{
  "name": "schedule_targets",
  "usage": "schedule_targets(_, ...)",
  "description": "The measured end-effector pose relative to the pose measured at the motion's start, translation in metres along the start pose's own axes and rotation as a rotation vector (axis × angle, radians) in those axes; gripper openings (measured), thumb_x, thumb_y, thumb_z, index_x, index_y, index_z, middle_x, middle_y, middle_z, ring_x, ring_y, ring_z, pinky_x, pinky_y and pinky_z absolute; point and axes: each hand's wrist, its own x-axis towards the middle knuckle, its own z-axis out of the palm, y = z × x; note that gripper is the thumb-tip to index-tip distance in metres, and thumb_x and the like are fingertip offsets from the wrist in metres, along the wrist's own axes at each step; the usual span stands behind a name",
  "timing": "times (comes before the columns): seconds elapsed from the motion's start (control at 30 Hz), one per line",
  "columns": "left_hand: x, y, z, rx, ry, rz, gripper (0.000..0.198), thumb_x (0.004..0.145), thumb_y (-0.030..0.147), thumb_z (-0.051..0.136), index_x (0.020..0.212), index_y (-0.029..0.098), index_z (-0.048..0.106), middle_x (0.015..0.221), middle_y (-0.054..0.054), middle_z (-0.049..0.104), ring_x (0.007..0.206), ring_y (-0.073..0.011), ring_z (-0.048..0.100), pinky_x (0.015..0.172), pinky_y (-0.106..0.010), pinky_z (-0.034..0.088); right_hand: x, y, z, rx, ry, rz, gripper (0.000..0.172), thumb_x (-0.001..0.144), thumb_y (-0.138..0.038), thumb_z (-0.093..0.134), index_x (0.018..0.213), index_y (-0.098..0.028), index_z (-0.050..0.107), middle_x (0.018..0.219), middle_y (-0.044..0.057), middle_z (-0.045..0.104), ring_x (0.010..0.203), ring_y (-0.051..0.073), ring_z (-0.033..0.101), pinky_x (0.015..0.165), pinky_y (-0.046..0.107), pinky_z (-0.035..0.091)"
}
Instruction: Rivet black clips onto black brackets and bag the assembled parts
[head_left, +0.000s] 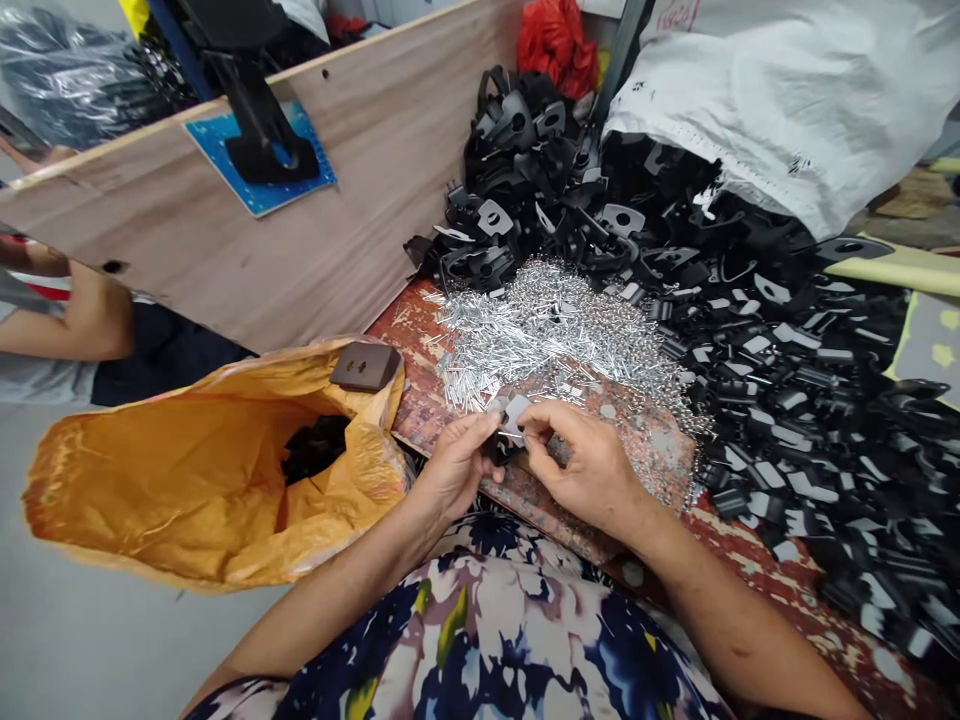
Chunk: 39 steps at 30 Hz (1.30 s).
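Observation:
My left hand (463, 457) is closed around a small black plastic part (514, 412) with a flat grey-looking face, held just above the near edge of the worn red table. My right hand (581, 455) meets it from the other side, thumb and forefinger pinching a thin metal pin (510, 433) that lies against the part. Fingers hide much of the part, so I cannot tell how deep the pin sits in it. Just beyond both hands spreads a heap of loose silvery pins (540, 330).
Small black parts (795, 400) cover the table's right; larger black pieces (517, 140) pile behind. A white sack (787, 100) lies at the back right. On the left, an open yellow sack (165, 480) holds black pieces, below a wooden board (337, 170). Another person's arm (97, 310) shows beyond.

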Motion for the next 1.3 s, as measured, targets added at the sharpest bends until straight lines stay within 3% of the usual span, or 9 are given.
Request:
schedule_targets(0.3,-0.004,-0.005,-0.001,-0.001,0.009,0.026,0.037,0.076,0.049,0.084,0.077,0.014,0.071,0.070,0.000,0.062,0.056,-0.0106,0.054,0.042,-0.020,0.050,-0.003,-0.009,-0.002,-0.185,-0.100,-0.048,0.021,0.092,-0.007,0.045,0.101,-0.021,0.058,0.083,0.002,0.058,0.081,0.017,0.054,0.072,0.032,0.044)
schedule_targets(0.53,-0.009,-0.005,0.018,-0.089,0.125,0.110,0.038,0.074,0.036,0.086,0.066,0.017,0.054,0.062,0.005,0.049,0.056,-0.0071,0.043,0.051,-0.019,0.039,0.004,-0.031,0.011,-0.637,-0.061,-0.433,0.026,0.100,-0.009,0.045,0.092,-0.021,0.066,0.073,0.004,0.061,0.071,0.020,0.048,0.068,0.037,0.040)
schedule_targets(0.77,-0.011,-0.011,0.020,-0.096,0.091,0.119,0.034,0.072,0.032,0.087,0.067,0.016,0.057,0.066,0.003,0.052,0.060,-0.0088,0.043,0.052,-0.020,0.039,0.004,-0.023,0.019,-0.677,-0.033,-0.467,0.027,0.099,-0.007,0.046,0.086,-0.018,0.067,0.075,0.005,0.062,0.073,0.020,0.048,0.070,0.038,0.041)
schedule_targets(1.0,-0.030,-0.001,-0.013,-0.187,-0.010,-0.087,0.031,0.078,0.042,0.081,0.088,0.016,0.068,0.082,-0.003,0.066,0.069,-0.0130,0.060,0.060,-0.024,0.054,0.002,-0.029,-0.001,-0.377,-0.098,-0.270,0.027,0.099,-0.011,0.042,0.083,-0.021,0.061,0.073,0.004,0.056,0.073,0.020,0.045,0.066,0.035,0.039)
schedule_targets(1.1,-0.045,0.000,-0.022,0.073,-0.006,0.089,0.040,0.074,0.041,0.085,0.101,0.020,0.063,0.086,-0.001,0.065,0.070,-0.0137,0.061,0.063,-0.025,0.052,-0.003,-0.032,0.007,-0.358,-0.100,-0.258,0.024,0.098,-0.011,0.045,0.085,-0.021,0.062,0.075,0.004,0.057,0.075,0.020,0.047,0.068,0.035,0.040)
schedule_targets(1.2,-0.061,0.008,-0.033,0.596,0.066,0.369,0.049,0.078,0.033,0.083,0.118,0.024,0.056,0.104,-0.003,0.067,0.091,-0.0189,0.064,0.079,-0.029,0.051,-0.012,-0.025,0.017,-0.310,-0.174,-0.236,0.020,0.100,-0.014,0.045,0.098,-0.020,0.064,0.083,0.005,0.062,0.081,0.020,0.052,0.073,0.034,0.043)
schedule_targets(1.3,-0.073,0.025,-0.055,0.875,0.174,0.402,0.038,0.092,0.038,0.066,0.125,0.021,0.056,0.110,-0.006,0.067,0.101,-0.0217,0.062,0.089,-0.034,0.048,-0.031,-0.003,0.015,-0.378,-0.251,-0.054,0.010,0.100,-0.020,0.052,0.104,-0.018,0.061,0.093,0.007,0.064,0.086,0.021,0.056,0.075,0.035,0.045)
